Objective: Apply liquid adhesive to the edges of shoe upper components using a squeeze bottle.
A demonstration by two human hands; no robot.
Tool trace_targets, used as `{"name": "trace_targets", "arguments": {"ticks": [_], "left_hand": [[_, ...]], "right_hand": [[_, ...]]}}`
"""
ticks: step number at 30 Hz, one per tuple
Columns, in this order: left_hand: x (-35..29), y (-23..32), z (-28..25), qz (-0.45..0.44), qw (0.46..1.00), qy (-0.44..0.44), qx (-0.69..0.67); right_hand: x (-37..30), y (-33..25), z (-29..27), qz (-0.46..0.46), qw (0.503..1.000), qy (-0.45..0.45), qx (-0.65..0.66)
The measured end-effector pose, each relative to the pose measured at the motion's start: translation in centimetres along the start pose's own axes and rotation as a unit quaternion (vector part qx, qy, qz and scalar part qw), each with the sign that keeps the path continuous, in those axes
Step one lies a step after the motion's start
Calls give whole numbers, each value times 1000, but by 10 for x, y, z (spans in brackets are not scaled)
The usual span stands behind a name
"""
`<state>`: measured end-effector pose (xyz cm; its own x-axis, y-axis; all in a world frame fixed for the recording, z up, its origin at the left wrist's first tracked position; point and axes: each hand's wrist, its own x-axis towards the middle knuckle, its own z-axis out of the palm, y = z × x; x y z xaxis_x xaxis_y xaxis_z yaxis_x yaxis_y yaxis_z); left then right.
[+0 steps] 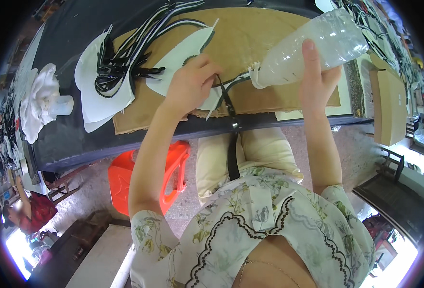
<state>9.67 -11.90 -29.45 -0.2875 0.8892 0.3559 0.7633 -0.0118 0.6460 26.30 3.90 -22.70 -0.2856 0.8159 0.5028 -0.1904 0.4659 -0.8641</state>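
My right hand (317,77) is wrapped round a translucent plastic bottle (291,55) with whitish contents, its thumb on the side. The bottle is tilted, its narrow mouth pointing left and down beside a thin black-and-white strip (236,80). With fingers pinched, my left hand (192,82) grips the upper end of a black strap (231,113). This strap drops over the table edge to my lap and has a shiny metal piece on it. Under the left hand lies a white sheet piece (166,69) with a dark edge. Brown cardboard (264,36) lies beneath.
Left of the cardboard, a bundle of black and white straps (140,48) rests on white cut pieces (89,72). Farther left are crumpled white plastic (41,101) and a cup (63,105). A cardboard box (388,108) stands right. Below are a red stool (125,177) and another person (39,211).
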Motion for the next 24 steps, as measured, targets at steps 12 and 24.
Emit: {"name": "trace_targets", "arguments": {"ticks": [12, 24], "left_hand": [[-11, -14, 5, -159, 856, 250, -422], [-9, -22, 0, -166, 826, 278, -462]], "right_hand": [[-57, -22, 57, -36, 989, -140, -42], [-36, -15, 42, -3, 987, -66, -144]]}}
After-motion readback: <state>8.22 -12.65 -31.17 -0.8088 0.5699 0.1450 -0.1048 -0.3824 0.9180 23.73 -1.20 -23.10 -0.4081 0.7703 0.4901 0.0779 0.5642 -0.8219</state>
